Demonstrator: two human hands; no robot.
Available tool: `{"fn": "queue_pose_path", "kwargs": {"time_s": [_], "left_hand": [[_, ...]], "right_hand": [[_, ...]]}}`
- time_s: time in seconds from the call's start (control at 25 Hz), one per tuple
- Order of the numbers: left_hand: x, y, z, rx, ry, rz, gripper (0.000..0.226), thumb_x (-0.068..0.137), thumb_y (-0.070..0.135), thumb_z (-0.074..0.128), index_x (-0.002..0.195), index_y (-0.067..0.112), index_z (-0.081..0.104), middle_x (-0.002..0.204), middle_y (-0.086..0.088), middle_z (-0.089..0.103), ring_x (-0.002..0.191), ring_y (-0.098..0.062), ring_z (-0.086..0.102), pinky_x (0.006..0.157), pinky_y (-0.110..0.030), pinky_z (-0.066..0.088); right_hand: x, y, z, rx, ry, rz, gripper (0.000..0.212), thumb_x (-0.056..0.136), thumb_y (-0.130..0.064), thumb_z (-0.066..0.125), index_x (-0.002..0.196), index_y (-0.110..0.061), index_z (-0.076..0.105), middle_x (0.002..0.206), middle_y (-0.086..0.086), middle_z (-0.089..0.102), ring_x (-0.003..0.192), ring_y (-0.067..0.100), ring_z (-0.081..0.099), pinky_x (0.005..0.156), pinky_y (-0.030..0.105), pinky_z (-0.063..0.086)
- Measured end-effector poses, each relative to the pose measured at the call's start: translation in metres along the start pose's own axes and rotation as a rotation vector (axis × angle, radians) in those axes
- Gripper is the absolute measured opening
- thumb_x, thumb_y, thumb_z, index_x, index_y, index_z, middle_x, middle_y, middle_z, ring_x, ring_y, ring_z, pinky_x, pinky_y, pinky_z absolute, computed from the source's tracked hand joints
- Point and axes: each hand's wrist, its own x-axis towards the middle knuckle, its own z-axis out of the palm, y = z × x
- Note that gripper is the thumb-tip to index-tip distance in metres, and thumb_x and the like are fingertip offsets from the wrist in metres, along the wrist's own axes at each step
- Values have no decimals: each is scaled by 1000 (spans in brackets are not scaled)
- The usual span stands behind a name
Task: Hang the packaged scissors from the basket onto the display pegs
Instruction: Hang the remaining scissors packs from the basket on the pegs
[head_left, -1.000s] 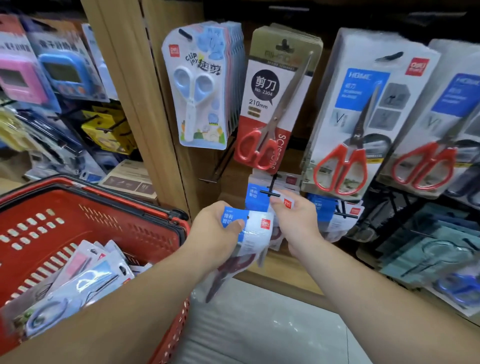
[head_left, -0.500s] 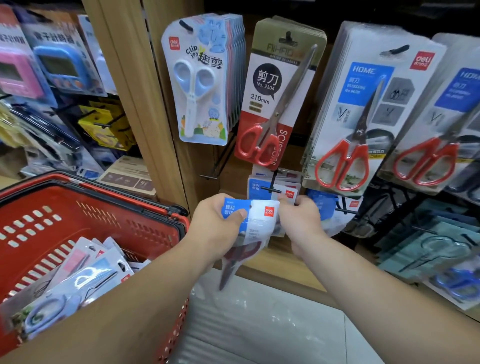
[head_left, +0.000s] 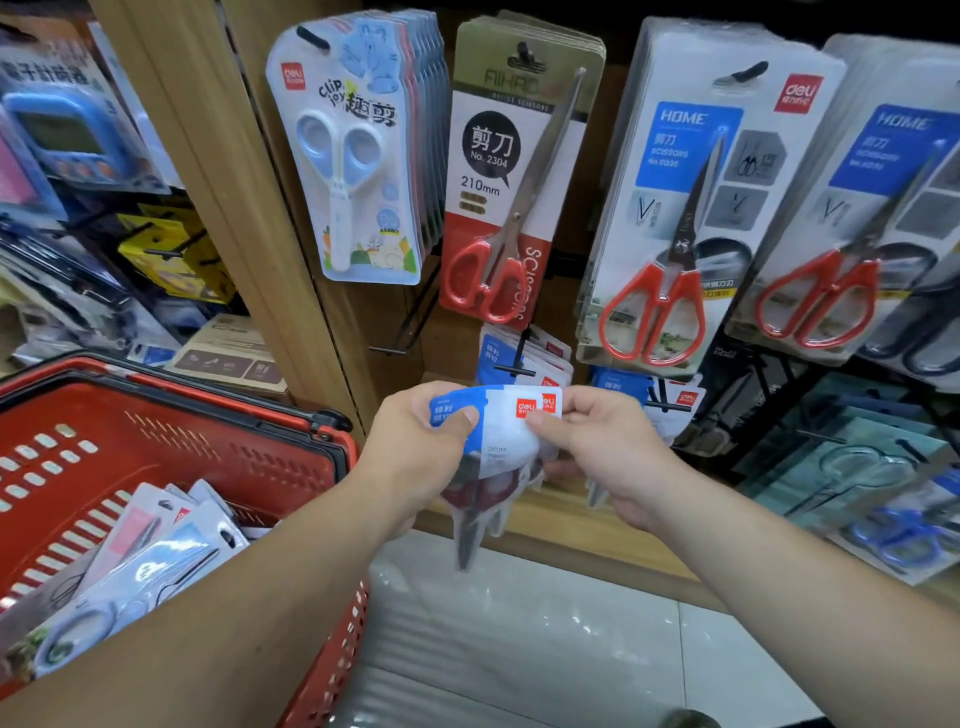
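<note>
My left hand (head_left: 421, 447) grips the blue top corner of a packaged pair of dark-red-handled scissors (head_left: 501, 447), thumb on its front. My right hand (head_left: 597, 441) pinches the pack's right top corner by the red logo; a second card edge shows just behind. The pack hangs blade-down just below a black peg (head_left: 514, 370) that carries matching blue-and-white packs. The red basket (head_left: 218, 415) at the left holds several more scissor packs (head_left: 150, 561).
Upper pegs carry a blue child's scissors pack (head_left: 358, 156), a long red-handled pair (head_left: 509, 208) and two stacks of red-handled HOME scissors (head_left: 691, 218). A wooden upright (head_left: 234, 208) stands left of the display. Teal packs (head_left: 857, 467) hang at the lower right. Pale floor lies below.
My right hand left the peg and came down onto the pack's right top corner. The pack now sits lower, held between both hands.
</note>
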Motion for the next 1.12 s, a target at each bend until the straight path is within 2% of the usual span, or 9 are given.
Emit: {"fn": "queue_pose_path", "kwargs": {"time_s": [0.08,0.16,0.28,0.36,0.48,0.64,0.88,1.0,1.12], "left_hand": [[-1,-1,1,28,-4,32,20,107,14,59,113,21,76,100,6,76,82,-5,72,56,-12,53],[-1,-3,-1,62,3,54,25,108,12,57,114,21,79,99,11,77,84,-3,72,62,-14,56],[-1,-3,-6,95,2,28,25,109,13,55,116,24,77,105,6,77,97,-10,73,80,-27,63],[-4,-1,-7,147,-28,12,22,109,18,55,119,26,73,105,9,72,95,-8,70,72,-22,61],[-5,1,-4,172,-46,9,22,109,22,55,126,23,70,109,8,69,98,-10,68,60,-11,54],[-1,-1,0,134,-42,13,21,109,21,56,125,24,71,106,9,68,98,-9,68,61,-15,56],[7,-4,2,55,2,22,22,108,20,58,125,20,72,116,-1,72,102,-16,71,73,-23,62],[8,-6,-2,65,-1,8,16,108,18,57,117,23,71,101,6,70,86,-7,67,52,-13,51],[9,-8,-4,65,3,-15,18,108,20,58,122,21,69,113,-1,70,99,-17,71,47,-12,50]], "right_hand": [[4,0,-6,12,67,-40,19,89,-14,83,80,-2,71,90,18,79,75,35,69,76,47,58],[10,4,-6,-22,126,-52,24,90,-16,82,85,2,68,89,17,79,78,43,72,74,49,59],[16,6,-3,-5,175,-41,4,98,-13,73,95,-11,71,88,5,80,79,23,77,56,26,56],[22,6,0,21,183,-43,3,100,-12,70,100,-14,71,90,3,80,75,16,74,49,19,50],[31,7,8,20,270,-37,6,97,-16,73,92,-14,70,84,4,79,73,20,71,57,28,50],[34,5,15,-33,337,-25,17,94,-20,78,81,-13,69,72,-2,69,65,16,59,63,27,44],[33,-3,26,13,333,-84,14,96,-13,70,84,-19,72,78,-4,74,75,12,68,64,27,50],[34,-2,26,12,387,-66,15,93,-11,66,82,-21,69,82,-1,74,84,20,69,76,35,57],[31,1,24,-69,387,-59,13,93,-13,66,81,-18,64,75,-1,67,77,19,64,70,36,54]]}}
